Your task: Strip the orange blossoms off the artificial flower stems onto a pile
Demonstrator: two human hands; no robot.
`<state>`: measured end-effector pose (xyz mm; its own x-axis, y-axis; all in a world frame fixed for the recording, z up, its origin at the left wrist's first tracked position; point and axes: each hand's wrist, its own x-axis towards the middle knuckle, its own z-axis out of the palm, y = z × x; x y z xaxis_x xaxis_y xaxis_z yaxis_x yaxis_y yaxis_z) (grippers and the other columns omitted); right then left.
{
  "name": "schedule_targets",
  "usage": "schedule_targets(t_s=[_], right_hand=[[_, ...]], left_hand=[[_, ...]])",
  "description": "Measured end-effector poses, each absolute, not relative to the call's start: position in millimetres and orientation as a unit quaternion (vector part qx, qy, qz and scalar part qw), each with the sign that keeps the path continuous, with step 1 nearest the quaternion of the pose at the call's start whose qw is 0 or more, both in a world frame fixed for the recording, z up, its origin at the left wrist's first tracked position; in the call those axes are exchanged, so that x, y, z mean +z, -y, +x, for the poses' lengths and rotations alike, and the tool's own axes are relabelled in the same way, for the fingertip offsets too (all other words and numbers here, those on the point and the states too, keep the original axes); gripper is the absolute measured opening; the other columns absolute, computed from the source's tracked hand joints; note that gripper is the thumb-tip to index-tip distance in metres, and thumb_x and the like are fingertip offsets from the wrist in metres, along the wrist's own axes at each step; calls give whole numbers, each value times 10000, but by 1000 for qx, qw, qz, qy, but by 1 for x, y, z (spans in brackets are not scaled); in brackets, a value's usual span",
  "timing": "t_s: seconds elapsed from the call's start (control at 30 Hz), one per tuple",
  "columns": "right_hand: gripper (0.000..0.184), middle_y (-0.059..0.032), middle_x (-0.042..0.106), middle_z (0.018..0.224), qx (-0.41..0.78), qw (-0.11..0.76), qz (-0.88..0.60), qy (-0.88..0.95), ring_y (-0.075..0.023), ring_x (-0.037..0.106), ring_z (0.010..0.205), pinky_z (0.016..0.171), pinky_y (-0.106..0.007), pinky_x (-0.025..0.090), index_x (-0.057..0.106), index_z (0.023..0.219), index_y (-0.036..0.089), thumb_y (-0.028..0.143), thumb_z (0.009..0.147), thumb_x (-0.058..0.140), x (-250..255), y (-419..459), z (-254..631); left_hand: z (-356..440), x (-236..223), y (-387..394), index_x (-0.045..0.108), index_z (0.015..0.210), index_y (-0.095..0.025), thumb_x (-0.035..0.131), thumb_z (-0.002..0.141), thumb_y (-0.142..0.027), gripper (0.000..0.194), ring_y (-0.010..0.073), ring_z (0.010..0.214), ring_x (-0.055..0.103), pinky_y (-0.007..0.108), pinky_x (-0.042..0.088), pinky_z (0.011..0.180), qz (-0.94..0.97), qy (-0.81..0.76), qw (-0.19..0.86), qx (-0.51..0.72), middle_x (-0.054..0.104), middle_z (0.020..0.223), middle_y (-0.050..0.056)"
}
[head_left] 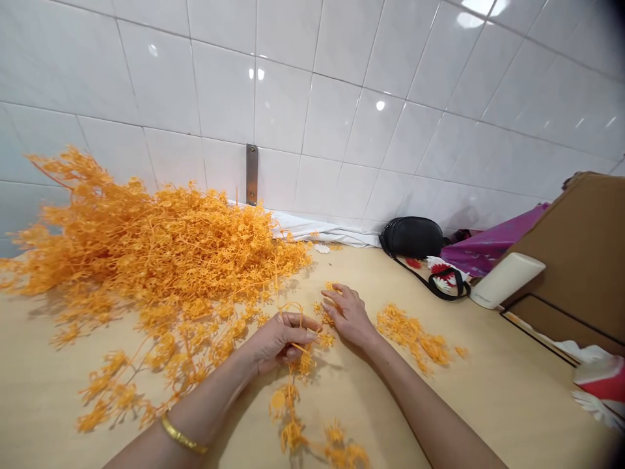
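My left hand [283, 339] is closed in a pinch on an orange plastic flower stem [303, 348], whose thin stalk loops above the fingers. Sprigs of the same orange plastic [293, 430] trail below it on the table. Just to the right, my right hand [349, 314] lies low over the table, fingers stretched out beside small orange pieces [325, 316]. Whether its fingertips touch them I cannot tell. A big heap of orange plastic flower stems [166, 241] spreads over the left side. Beyond my right wrist lies a smaller pile of orange pieces [415, 335].
Against the tiled wall sits a black bag [413, 236] with a strap. At the right stand a cardboard box [581, 241], a cream-coloured bottle [508, 280] leaning on it, and a purple bag [488, 244]. Red and white artificial flowers [444, 277] lie near the strap.
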<state>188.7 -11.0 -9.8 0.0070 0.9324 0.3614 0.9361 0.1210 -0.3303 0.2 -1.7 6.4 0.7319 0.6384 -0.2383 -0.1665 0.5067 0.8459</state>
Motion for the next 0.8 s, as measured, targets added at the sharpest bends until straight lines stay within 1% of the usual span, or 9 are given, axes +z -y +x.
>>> schedule_targets(t_s=[0.17,0.23,0.33,0.43,0.5,0.57,0.67,0.73,0.8], right_hand=[[302,-63,483,1096,-12,240,-679,694,-230,404,1011,831,-381,326,581,997,262,385,729,517,-10,-4,191],[278,-84,493,1063,-38,272,-706,653,-244,415,985,817,-395,327,594,953,232,369,724,518,-10,-5,190],[246,-99,525,980,-57,373,-702,604,-233,446,929,793,-380,337,598,887,187,325,785,421,-2,1,186],[336,-76,571,829,68,465,-624,624,-187,508,809,716,-307,376,593,828,164,361,837,322,15,13,180],[340,-56,588,794,188,459,-572,653,-167,527,760,663,-269,385,591,855,161,403,824,354,25,20,173],[288,-33,592,795,251,416,-544,684,-154,525,743,642,-246,379,588,872,165,406,762,475,31,24,166],[194,23,513,612,243,381,-547,704,-105,457,585,545,-213,331,550,674,161,344,730,525,30,24,160],[266,54,379,505,221,396,-554,698,-80,352,492,482,-206,273,442,547,167,322,762,470,27,22,158],[303,63,305,488,193,424,-560,685,-75,291,474,464,-206,239,363,516,176,315,771,447,24,21,157]], left_hand=[[5,0,-1,582,717,-117,659,554,-125,181,24,311,341,158,178,337,420,-278,820,272,434,407,-52],[7,-2,-3,577,707,-111,637,566,-103,154,28,312,352,160,198,339,400,-282,818,303,422,401,-53],[8,-3,-6,573,722,-107,605,599,-91,128,40,338,392,165,247,352,355,-286,817,353,448,436,-36],[7,-5,-9,563,740,-107,591,624,-84,121,47,370,426,162,277,366,316,-280,824,377,449,464,-33],[6,-7,-11,559,757,-108,587,632,-77,132,45,378,435,154,281,370,297,-278,829,384,447,471,-34],[5,-7,-11,557,767,-110,585,634,-74,141,43,389,445,150,293,382,287,-280,831,386,469,491,-24],[7,-5,-9,553,772,-115,604,623,-97,158,41,370,434,154,283,374,307,-283,825,380,484,496,-22],[10,-3,-4,550,748,-118,639,604,-147,171,29,312,368,162,216,330,352,-290,814,359,458,462,-40],[13,-1,1,527,648,-121,676,580,-223,193,12,267,271,179,125,305,402,-301,797,337,391,403,-64]])
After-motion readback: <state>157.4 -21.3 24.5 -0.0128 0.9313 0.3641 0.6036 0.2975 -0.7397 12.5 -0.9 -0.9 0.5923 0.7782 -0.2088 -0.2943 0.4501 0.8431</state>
